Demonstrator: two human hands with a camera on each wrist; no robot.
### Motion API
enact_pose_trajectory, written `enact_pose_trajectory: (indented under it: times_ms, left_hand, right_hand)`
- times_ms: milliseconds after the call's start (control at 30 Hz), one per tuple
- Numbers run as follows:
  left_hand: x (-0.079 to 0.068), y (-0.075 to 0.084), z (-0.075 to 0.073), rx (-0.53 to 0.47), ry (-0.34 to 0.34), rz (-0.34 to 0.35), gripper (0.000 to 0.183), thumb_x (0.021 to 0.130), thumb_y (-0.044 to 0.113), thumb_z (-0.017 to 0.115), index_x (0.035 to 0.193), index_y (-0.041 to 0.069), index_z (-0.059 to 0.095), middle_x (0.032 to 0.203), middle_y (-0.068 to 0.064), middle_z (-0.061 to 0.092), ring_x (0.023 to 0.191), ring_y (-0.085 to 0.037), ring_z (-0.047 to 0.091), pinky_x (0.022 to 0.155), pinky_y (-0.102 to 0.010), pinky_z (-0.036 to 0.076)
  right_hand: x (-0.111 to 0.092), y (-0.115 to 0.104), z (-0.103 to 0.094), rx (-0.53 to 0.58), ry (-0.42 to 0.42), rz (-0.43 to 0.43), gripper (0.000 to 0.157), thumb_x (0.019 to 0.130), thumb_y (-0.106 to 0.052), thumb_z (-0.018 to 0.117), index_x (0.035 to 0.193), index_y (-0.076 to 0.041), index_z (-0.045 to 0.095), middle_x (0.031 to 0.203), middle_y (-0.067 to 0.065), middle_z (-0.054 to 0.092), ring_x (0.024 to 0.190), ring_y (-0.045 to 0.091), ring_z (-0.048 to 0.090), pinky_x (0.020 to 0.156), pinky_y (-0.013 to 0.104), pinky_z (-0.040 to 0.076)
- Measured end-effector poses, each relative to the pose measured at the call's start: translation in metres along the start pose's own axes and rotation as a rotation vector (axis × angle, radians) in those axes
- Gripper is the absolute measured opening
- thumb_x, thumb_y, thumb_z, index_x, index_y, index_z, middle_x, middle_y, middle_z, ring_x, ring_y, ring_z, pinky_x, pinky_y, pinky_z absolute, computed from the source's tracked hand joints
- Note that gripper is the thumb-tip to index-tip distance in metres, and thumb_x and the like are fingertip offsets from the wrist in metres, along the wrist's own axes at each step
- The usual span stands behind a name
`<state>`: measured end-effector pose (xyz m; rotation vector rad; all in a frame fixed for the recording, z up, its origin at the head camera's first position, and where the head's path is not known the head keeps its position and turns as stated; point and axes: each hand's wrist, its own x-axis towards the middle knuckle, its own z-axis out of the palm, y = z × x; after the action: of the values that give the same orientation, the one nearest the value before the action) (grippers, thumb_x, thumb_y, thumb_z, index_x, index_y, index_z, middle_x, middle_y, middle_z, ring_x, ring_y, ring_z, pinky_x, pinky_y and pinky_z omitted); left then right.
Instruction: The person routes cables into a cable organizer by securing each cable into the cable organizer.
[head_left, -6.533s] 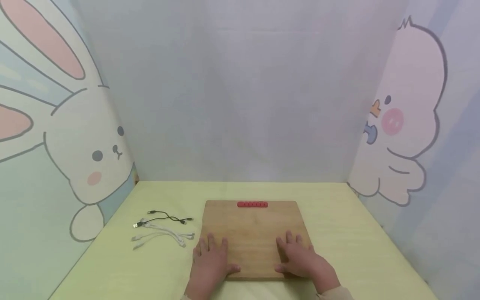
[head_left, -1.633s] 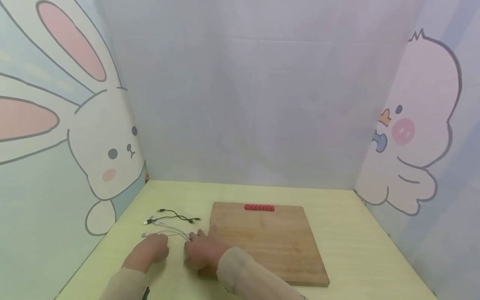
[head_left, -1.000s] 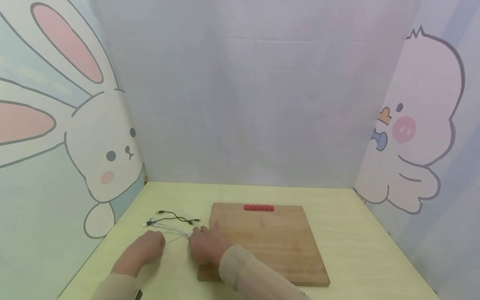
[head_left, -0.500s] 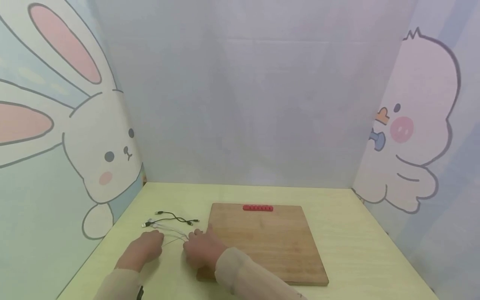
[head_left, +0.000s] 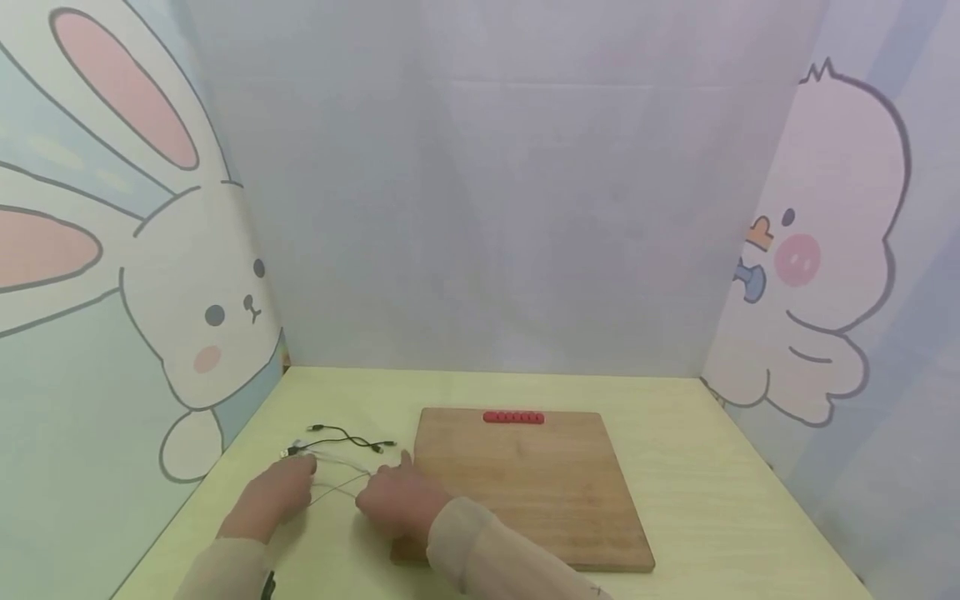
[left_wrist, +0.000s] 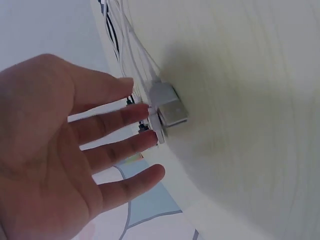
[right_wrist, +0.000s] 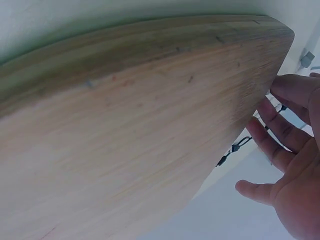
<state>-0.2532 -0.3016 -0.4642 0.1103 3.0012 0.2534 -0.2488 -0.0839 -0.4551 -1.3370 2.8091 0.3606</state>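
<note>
Pale yellow tabletop [head_left: 735,500] fills the lower part of the scene, with a person's two forearms in beige sleeves [head_left: 517,554] reaching in from the near edge. At the left, the left hand [head_left: 272,496] is held low with its fingers relaxed and fairly straight, thumb and index apart, the fingertips right at a white USB plug [left_wrist: 172,107]. Opposite it, the right hand [head_left: 401,500] is at the left edge of a flat wooden board [head_left: 525,492]; its fingertips are partly hidden, so whether they pinch a cable cannot be told. White cables [head_left: 337,459] lie between and just beyond the hands. Farther back, two black cables [head_left: 360,442] lie crossed, untouched. Near the board's far edge sits a red notched strip [head_left: 513,417]. Progress looks early: the board and strip are in position, but all the visible cables lie loose beside them, and only the white ones appear to be getting attention. Behind rises a grey backdrop [head_left: 487,208], flanked by a cartoon rabbit [head_left: 180,325] and chick [head_left: 813,242].
</note>
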Motion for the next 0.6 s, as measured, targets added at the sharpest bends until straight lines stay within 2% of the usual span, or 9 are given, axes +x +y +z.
enact_pose_trajectory:
  times_ms: [167, 300, 467, 600]
  left_hand:
    - [-0.003, -0.011, -0.005, 0.013, 0.008, -0.088, 0.012, 0.089, 0.006, 0.058, 0.097, -0.002, 0.061, 0.087, -0.014, 0.064, 0.078, -0.028, 0.063, 0.073, -0.052, 0.054]
    - [-0.005, -0.014, -0.008, -0.052, 0.009, -0.139, 0.025, 0.091, 0.016, 0.06, 0.095, -0.009, 0.061, 0.083, -0.016, 0.065, 0.072, -0.027, 0.062, 0.072, -0.051, 0.053]
    - [-0.002, -0.015, -0.009, -0.1, 0.027, -0.148, 0.029, 0.092, 0.018, 0.06, 0.095, -0.011, 0.059, 0.082, -0.017, 0.064, 0.07, -0.025, 0.061, 0.07, -0.05, 0.053]
    - [0.002, -0.016, -0.008, -0.1, 0.044, -0.14, 0.025, 0.092, 0.013, 0.06, 0.094, -0.012, 0.057, 0.08, -0.016, 0.063, 0.069, -0.023, 0.061, 0.069, -0.047, 0.054]
  right_hand:
    - [0.0, -0.002, 0.002, -0.001, 0.017, -0.024, 0.017, 0.088, -0.016, 0.067, 0.086, -0.032, 0.064, 0.079, -0.012, 0.065, 0.085, 0.01, 0.061, 0.108, 0.059, 0.039]
    - [-0.001, -0.004, 0.001, -0.018, 0.021, -0.012, 0.014, 0.087, -0.017, 0.068, 0.083, -0.029, 0.063, 0.08, -0.011, 0.066, 0.085, 0.01, 0.062, 0.107, 0.058, 0.04]
    - [-0.001, -0.006, -0.001, -0.038, 0.02, -0.011, 0.016, 0.086, -0.017, 0.069, 0.075, -0.029, 0.065, 0.078, -0.01, 0.067, 0.083, 0.011, 0.063, 0.107, 0.057, 0.041]
    - [-0.002, -0.005, -0.003, -0.026, 0.008, -0.003, 0.013, 0.087, -0.018, 0.068, 0.08, -0.029, 0.066, 0.082, -0.01, 0.069, 0.089, 0.01, 0.065, 0.106, 0.057, 0.041]
